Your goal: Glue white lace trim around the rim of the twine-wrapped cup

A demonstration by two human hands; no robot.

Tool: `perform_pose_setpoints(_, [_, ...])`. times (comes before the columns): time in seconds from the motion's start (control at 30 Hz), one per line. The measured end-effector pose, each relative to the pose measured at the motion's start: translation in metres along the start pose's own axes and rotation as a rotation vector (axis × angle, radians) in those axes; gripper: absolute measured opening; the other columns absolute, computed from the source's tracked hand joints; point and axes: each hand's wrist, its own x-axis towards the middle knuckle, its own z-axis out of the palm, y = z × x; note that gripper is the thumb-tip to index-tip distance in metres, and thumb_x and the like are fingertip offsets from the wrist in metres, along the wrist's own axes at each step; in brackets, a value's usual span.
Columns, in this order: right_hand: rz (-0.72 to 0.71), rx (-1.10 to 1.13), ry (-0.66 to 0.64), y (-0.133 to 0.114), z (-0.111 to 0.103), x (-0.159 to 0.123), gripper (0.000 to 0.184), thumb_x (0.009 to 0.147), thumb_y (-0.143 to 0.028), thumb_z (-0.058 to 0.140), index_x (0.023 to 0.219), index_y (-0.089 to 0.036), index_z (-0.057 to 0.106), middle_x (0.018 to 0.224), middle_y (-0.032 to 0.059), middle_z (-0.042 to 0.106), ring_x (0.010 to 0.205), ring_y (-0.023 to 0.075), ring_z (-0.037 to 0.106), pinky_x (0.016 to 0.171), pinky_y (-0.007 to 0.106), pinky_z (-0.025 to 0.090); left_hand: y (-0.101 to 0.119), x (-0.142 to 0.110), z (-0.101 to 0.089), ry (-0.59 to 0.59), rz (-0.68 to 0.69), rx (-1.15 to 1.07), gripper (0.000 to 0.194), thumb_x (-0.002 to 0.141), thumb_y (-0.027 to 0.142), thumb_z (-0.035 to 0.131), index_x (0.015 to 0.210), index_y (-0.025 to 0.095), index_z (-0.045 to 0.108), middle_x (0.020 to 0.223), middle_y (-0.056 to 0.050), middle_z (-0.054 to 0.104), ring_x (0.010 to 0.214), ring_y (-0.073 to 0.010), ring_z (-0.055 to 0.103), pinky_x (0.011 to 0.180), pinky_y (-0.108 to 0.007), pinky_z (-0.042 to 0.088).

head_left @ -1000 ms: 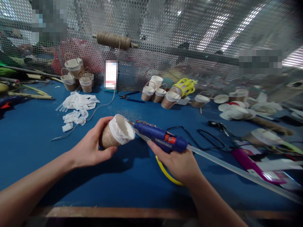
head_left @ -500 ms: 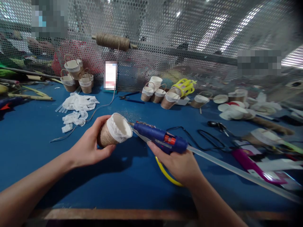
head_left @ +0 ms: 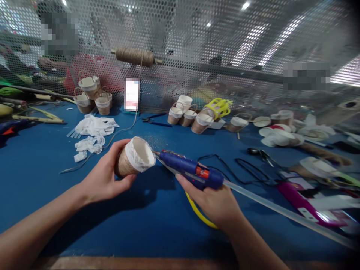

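My left hand [head_left: 108, 172] is closed around a twine-wrapped paper cup [head_left: 123, 163]. White fabric trim circles the cup's rim, and its open mouth tilts up and to the right. In my right hand [head_left: 215, 200] is a blue glue gun [head_left: 180, 163], with the grip hidden by my fingers. Its nozzle points left and is close to the cup's rim; whether they touch I cannot tell. A long clear glue stick [head_left: 270, 202] sticks out of the gun's back end. Below the gun, part of a yellow loop [head_left: 199, 215] shows.
Finished twine cups with handles [head_left: 102, 105] are stacked at the back left, and more [head_left: 188, 117] at the back centre. White lace strips [head_left: 95, 125] lie left. Pliers [head_left: 157, 122], a twine spool [head_left: 134, 56], a black cord [head_left: 250, 172] and a magenta power strip [head_left: 298, 202] surround the work area.
The whole view has shifted slightly, so the table sits a little lower. The cup and glue gun keep nearly the same position, with the nozzle still by the rim.
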Motion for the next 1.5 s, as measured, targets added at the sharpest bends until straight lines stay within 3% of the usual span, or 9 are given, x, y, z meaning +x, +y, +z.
perform_pose_setpoints(0.3, [-0.002,-0.022,0.050,-0.002,0.005,-0.003,0.020,0.080,-0.034,0.052,0.081,-0.026,0.071,0.076,0.0063,0.070,0.085,0.0265,0.065,0.068,0.038,0.053,-0.002,0.001,-0.002,0.035,-0.006,0.016,0.060,0.068,0.022,0.057,0.122,0.017,0.032,0.117,-0.012,0.051,0.106,-0.0256,0.053,0.090,-0.038,0.045])
perform_pose_setpoints(0.5, [-0.019,0.030,0.007,-0.001,0.001,0.000,0.018,0.079,-0.033,0.053,0.080,-0.027,0.070,0.071,0.0048,0.070,0.081,0.0258,0.066,0.066,0.036,0.052,-0.005,0.002,-0.003,0.040,-0.038,0.031,0.058,0.070,0.024,0.057,0.122,0.018,0.031,0.117,-0.012,0.051,0.106,-0.0257,0.053,0.090,-0.038,0.044])
perform_pose_setpoints(0.67, [0.013,0.046,-0.049,-0.004,-0.004,0.002,0.019,0.080,-0.033,0.051,0.082,-0.029,0.069,0.059,0.0011,0.066,0.069,0.0239,0.066,0.057,0.034,0.052,-0.004,0.003,-0.002,0.045,-0.029,0.027,0.058,0.070,0.024,0.057,0.122,0.018,0.030,0.118,-0.013,0.050,0.107,-0.0255,0.053,0.091,-0.039,0.044])
perform_pose_setpoints(0.83, [0.000,0.076,-0.078,0.000,-0.002,0.000,0.021,0.081,-0.034,0.049,0.086,-0.029,0.069,0.070,0.0016,0.069,0.070,0.0235,0.066,0.061,0.037,0.052,-0.004,0.003,-0.002,0.061,-0.019,0.016,0.059,0.069,0.024,0.058,0.121,0.018,0.030,0.118,-0.013,0.051,0.107,-0.0259,0.052,0.091,-0.039,0.044])
perform_pose_setpoints(0.97, [0.043,0.083,-0.100,0.000,-0.002,0.000,0.018,0.081,-0.033,0.051,0.083,-0.029,0.068,0.056,-0.0005,0.065,0.054,0.0200,0.063,0.052,0.032,0.052,-0.004,0.003,-0.002,0.065,-0.018,0.003,0.059,0.068,0.024,0.058,0.121,0.018,0.031,0.116,-0.012,0.052,0.107,-0.0258,0.053,0.091,-0.039,0.044])
perform_pose_setpoints(1.17, [0.002,0.021,-0.036,-0.009,-0.006,0.007,0.024,0.082,-0.035,0.047,0.081,-0.026,0.069,0.066,0.0056,0.068,0.078,0.0266,0.066,0.068,0.041,0.053,-0.004,0.003,-0.002,0.055,-0.004,0.023,0.058,0.069,0.024,0.058,0.121,0.017,0.032,0.116,-0.013,0.052,0.106,-0.0256,0.054,0.089,-0.038,0.045])
perform_pose_setpoints(1.37, [-0.049,0.033,-0.036,-0.004,-0.007,0.007,0.026,0.082,-0.033,0.045,0.082,-0.026,0.070,0.063,0.0058,0.067,0.080,0.0270,0.065,0.067,0.041,0.051,-0.003,0.002,-0.002,0.037,0.019,0.031,0.060,0.069,0.023,0.057,0.123,0.018,0.032,0.119,-0.012,0.051,0.108,-0.0262,0.052,0.090,-0.037,0.045])
perform_pose_setpoints(1.5, [0.102,0.208,-0.083,-0.003,-0.007,0.007,0.020,0.078,-0.039,0.053,0.078,-0.027,0.069,0.059,0.0033,0.065,0.073,0.0246,0.065,0.062,0.036,0.051,-0.006,0.001,-0.002,0.001,0.031,0.018,0.060,0.070,0.023,0.058,0.124,0.019,0.032,0.119,-0.011,0.050,0.108,-0.0252,0.052,0.091,-0.036,0.044])
